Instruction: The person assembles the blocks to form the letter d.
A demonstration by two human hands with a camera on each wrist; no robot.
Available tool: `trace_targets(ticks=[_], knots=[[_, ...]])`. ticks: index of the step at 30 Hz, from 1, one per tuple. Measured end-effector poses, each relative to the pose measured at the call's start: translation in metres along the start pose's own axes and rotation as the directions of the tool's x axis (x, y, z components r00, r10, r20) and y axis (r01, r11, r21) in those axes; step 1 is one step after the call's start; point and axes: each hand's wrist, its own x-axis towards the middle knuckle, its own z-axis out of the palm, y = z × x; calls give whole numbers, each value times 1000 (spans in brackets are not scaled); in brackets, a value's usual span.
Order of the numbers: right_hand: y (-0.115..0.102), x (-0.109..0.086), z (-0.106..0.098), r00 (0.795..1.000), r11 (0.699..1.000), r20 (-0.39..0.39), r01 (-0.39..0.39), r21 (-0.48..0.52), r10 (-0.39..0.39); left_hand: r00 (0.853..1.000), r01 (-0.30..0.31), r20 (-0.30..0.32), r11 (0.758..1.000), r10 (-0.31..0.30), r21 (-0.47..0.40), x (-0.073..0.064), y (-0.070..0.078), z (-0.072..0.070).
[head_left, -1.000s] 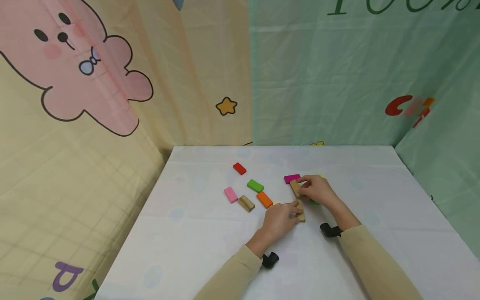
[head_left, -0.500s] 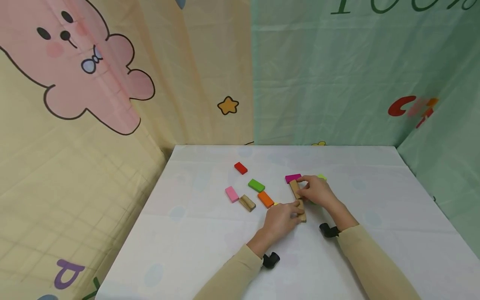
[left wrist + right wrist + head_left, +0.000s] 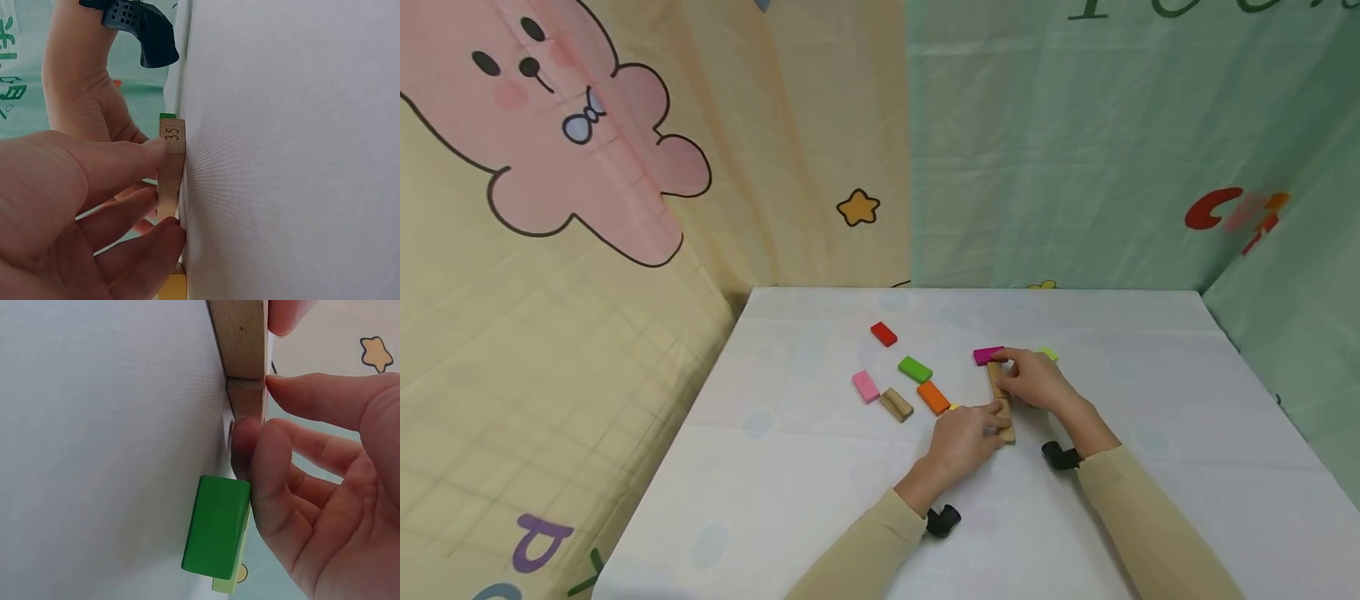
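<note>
1. Two plain wood blocks lie on the white table (image 3: 760,500), end to end in a line. The near wooden block (image 3: 173,165) has the number 35 on the face by the thumb. The far wooden block (image 3: 995,375) reaches up to the dark pink block (image 3: 987,356); I cannot tell if those two touch.

2. The left hand (image 3: 964,437) has hold of the near wooden block, with its thumb by the number and its fingers bent over toward the other end.

3. The right hand (image 3: 1036,379) pinches the far wooden block between thumb and pointer finger. The thumb tip is right by the place where the two wood blocks meet.

4. These blocks look small, so I think they are light. A little push may be enough to slide one or turn it crooked.

5. They look hard and stiff. I guess they will not bend or squash, and a bump should not break them.

6. The wood looks smooth and dry, so it is probably not very slippery for bare fingers.

7. A good hold would be the two long sides, near the middle. Squeezing by the join could nudge the other block.

8. The green block (image 3: 215,525) is just beside the right hand, so those fingers might knock it.
</note>
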Motion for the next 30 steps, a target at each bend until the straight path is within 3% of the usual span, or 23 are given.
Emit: trace_targets(ticks=[7, 15, 30], knots=[[-1, 3, 0, 999, 999, -24, 31, -31, -31, 1000, -2, 1, 1000, 2, 5, 0, 1, -2], [-9, 1, 3, 1000, 1000, -1, -3, 12, 3, 1000, -14, -13, 1000, 14, 1, 0, -1, -1], [-8, 0, 3, 1000, 1000, 5, 4, 11, -4, 1000, 10, 4, 1000, -10, 25, -1, 2, -3]])
